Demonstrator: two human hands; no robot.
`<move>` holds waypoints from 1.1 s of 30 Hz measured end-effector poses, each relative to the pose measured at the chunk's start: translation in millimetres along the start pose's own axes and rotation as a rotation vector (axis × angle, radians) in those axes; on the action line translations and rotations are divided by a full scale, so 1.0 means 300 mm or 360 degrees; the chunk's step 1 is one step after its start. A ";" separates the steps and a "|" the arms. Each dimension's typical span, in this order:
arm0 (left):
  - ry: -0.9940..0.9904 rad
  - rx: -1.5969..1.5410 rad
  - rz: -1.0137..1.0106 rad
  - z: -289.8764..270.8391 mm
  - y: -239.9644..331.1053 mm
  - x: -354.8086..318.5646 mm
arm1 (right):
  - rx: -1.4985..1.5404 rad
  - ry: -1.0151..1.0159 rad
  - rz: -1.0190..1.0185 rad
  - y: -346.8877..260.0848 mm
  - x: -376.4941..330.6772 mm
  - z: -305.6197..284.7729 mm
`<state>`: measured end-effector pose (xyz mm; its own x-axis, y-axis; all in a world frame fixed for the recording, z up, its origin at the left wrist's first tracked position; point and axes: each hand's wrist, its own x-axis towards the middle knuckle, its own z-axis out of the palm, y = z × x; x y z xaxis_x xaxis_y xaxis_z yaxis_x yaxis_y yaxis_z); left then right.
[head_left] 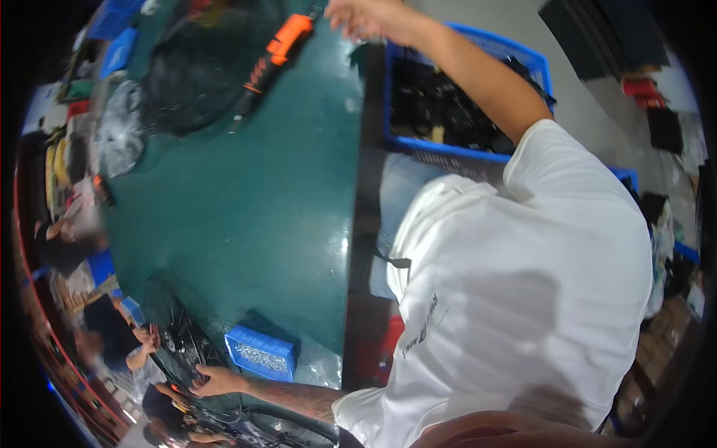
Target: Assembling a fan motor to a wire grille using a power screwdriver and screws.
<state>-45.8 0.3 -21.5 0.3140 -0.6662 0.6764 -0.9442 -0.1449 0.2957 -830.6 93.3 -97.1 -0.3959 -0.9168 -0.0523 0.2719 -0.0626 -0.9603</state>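
Note:
Near the lower edge my left hand point(218, 381) reaches over the table with thumb and fingers apart, beside dark parts point(183, 347) that lie in what looks like clear plastic. Close to that hand stands a small blue box point(240, 340) filled with small silver pieces, perhaps screws. My right hand point(367, 20) is at the top edge, off the table's side; its fingers look bent and are blurred, so what they hold, if anything, does not show. Just left of it is an orange and black electric screwdriver point(278, 63), its narrow end toward that hand.
The green table point(239, 201) fills the middle. A dark plastic bag point(198, 71) and a clear bag point(123, 127) lie at its far end. A blue crate point(467, 151) of black parts stands under my right arm. Co-workers' hands point(149, 337) are at the lower left.

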 end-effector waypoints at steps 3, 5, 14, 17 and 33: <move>-0.0524 -0.0355 0.0513 -0.037 0.419 -0.253 | 0.0270 0.0789 -0.0087 0.118 -0.021 -0.360; -0.0930 -0.0410 0.1009 -0.068 0.670 -0.426 | -0.0080 0.0999 -0.0095 0.315 -0.093 -0.577; -0.1545 -0.0434 0.1544 0.007 1.293 -0.902 | -0.1156 0.1815 0.1811 1.050 -1.006 -0.957; -0.1359 -0.0240 0.1673 0.040 1.318 -0.935 | -0.0916 0.2875 0.1244 0.928 -1.065 -1.027; -0.1218 -0.0594 0.1526 0.069 1.262 -0.938 | -0.1652 0.2156 0.2033 0.804 -1.146 -1.454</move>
<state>-493.6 117.9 -113.8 -0.7273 -0.6562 0.2014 -0.6359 0.7546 0.1623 -1011.6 565.3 -430.2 -0.7883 0.5411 -0.2930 0.5620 0.8270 0.0150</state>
